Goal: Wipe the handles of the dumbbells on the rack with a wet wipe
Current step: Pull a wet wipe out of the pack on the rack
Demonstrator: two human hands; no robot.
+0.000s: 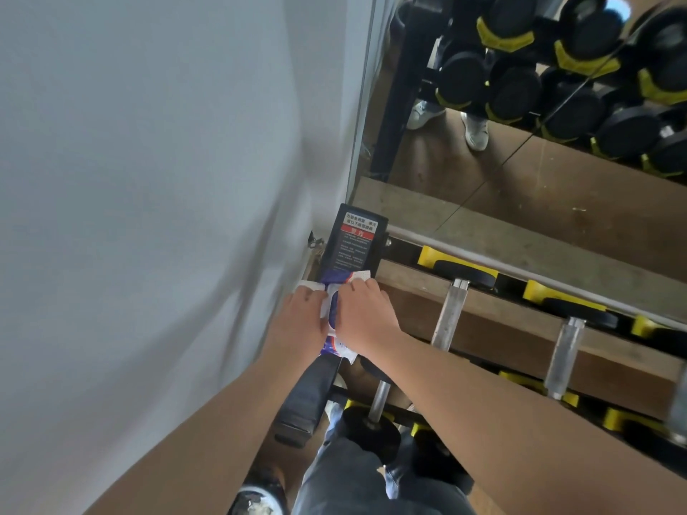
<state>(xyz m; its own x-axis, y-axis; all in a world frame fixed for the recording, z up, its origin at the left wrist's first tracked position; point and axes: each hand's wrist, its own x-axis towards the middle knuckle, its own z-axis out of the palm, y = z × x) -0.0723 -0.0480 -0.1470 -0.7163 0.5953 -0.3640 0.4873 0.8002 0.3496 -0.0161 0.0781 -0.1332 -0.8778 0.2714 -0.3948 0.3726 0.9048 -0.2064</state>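
Mid-frame, both forearms reach forward. The left hand (305, 315) and right hand (366, 317) curl their fingers round a blue-white wipe packet (333, 308). Dumbbell handles (451, 314) lie to its right on the rack (353, 247).

The soft plastic wet-wipe packet (332, 314) is violet-blue and white with red flecks. At one o'clock from it, the black steel rack post (349, 254) carries a white-and-red label (358, 228). At three o'clock, round black dumbbell heads (464, 276) sit in yellow cradles (427, 254), and the knurled handles (451, 314) are dull silver.
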